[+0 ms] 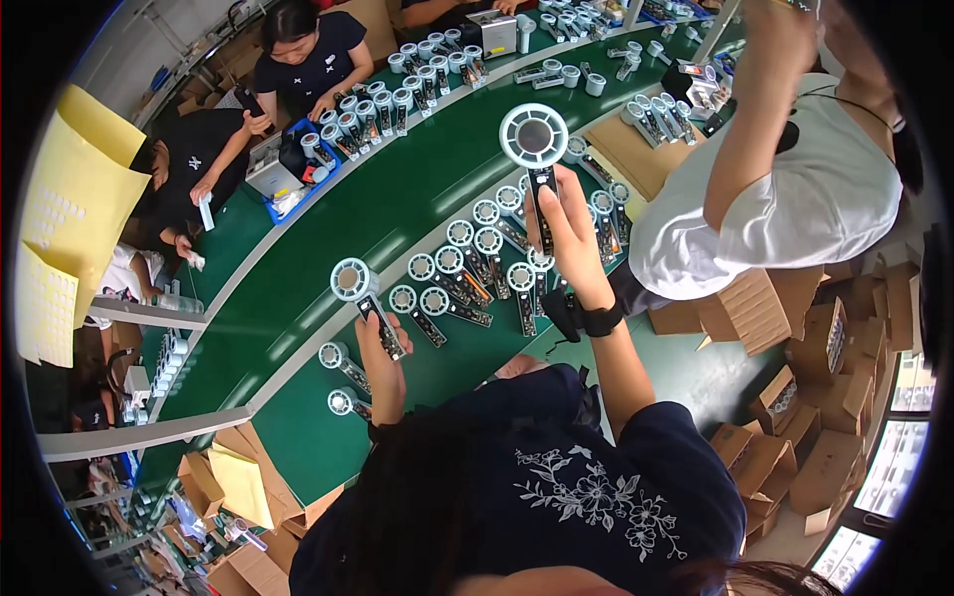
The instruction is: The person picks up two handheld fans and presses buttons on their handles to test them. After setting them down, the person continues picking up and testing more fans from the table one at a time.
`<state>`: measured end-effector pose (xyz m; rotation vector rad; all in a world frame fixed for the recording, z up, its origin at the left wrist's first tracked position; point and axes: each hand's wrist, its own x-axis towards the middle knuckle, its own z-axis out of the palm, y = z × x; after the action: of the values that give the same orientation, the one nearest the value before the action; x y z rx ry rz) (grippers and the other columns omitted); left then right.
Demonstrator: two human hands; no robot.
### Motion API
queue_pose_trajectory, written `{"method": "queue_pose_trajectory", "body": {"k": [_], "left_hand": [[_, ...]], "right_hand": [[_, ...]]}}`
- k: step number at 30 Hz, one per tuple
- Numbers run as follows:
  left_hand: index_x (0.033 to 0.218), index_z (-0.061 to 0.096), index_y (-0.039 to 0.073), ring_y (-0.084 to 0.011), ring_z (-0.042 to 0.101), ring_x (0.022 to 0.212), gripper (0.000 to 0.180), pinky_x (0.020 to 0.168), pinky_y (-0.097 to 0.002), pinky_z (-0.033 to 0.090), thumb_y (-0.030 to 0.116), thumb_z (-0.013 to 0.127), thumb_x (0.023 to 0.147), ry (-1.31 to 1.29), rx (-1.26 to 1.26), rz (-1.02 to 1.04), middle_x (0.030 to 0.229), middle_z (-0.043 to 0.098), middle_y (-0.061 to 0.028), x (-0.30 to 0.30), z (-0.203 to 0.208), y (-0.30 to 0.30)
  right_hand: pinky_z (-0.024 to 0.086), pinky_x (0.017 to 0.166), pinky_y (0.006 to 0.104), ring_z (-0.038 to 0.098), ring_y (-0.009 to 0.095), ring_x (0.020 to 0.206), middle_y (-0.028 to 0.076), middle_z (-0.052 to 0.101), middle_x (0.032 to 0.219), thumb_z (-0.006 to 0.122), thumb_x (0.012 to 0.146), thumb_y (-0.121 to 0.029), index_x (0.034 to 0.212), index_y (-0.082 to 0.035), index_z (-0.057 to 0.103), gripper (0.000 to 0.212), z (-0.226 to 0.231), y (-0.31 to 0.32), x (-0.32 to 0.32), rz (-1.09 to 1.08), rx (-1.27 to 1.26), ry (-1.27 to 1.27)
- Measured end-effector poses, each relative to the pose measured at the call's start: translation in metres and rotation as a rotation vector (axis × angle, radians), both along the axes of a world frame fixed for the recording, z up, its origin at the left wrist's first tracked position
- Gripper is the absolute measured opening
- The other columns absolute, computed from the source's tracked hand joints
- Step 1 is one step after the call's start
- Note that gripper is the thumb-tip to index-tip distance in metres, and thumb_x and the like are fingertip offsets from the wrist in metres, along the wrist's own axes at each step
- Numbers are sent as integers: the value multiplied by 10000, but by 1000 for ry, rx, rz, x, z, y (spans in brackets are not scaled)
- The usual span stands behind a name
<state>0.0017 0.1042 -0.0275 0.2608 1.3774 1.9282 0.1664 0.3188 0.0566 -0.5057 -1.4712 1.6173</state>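
My right hand point(569, 230) is closed around the handle of a handheld fan point(534, 136), its round, pale blue slotted head pointing up and its dark inner parts showing along the handle. Lower and to the left, my left hand point(382, 370) grips a second handheld fan point(351, 281) by its handle, that head also upward. Several similar fans point(449, 260) with uncovered handles lie on the green bench between and beyond my hands. Two more fans point(332, 356) rest just left of my left hand. Parts of both held handles are hidden by my fingers.
A green conveyor belt point(397, 204) curves past the bench. Across it, people work beside rows of fans point(383, 99) and a blue tray point(298, 199). To my right, a person in a white shirt point(765, 214) stands close, with cardboard boxes point(745, 313) behind on the floor.
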Motion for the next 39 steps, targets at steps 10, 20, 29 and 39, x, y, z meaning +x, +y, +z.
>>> {"method": "queue_pose_trajectory", "body": {"k": [10, 20, 29, 39], "left_hand": [[982, 385, 83, -113, 467, 530, 229, 455, -271, 394, 300, 450, 954, 26, -127, 111, 776, 489, -41, -22, -62, 4], [1041, 381, 49, -121, 473, 518, 327, 447, -259, 406, 315, 529, 922, 17, -333, 135, 733, 470, -47, -58, -192, -32], [1156, 352, 39, -178, 546, 592, 431, 572, -296, 505, 269, 596, 885, -143, -398, 71, 789, 541, -94, -42, -220, -30], [1040, 560, 1, -388, 610, 885, 482, 784, -425, 458, 455, 526, 882, 548, -1096, -314, 949, 638, -219, -55, -210, -32]], "right_hand": [[337, 469, 196, 416, 63, 507, 9, 482, 738, 376, 988, -188, 1194, -42, 401, 254, -20, 12, 30, -111, -92, -14], [384, 484, 223, 493, 92, 538, 14, 527, 714, 578, 890, -184, 1079, -12, 436, 293, -104, -7, 106, -220, -398, -311], [448, 636, 248, 573, 115, 731, 51, 619, 837, 579, 831, -160, 1025, -9, 530, 251, -140, 27, 121, -231, -604, -268], [454, 722, 364, 596, 264, 806, 181, 640, 872, 600, 755, -405, 946, 53, 607, 497, -165, 194, 51, -165, -25, -1049]]}}
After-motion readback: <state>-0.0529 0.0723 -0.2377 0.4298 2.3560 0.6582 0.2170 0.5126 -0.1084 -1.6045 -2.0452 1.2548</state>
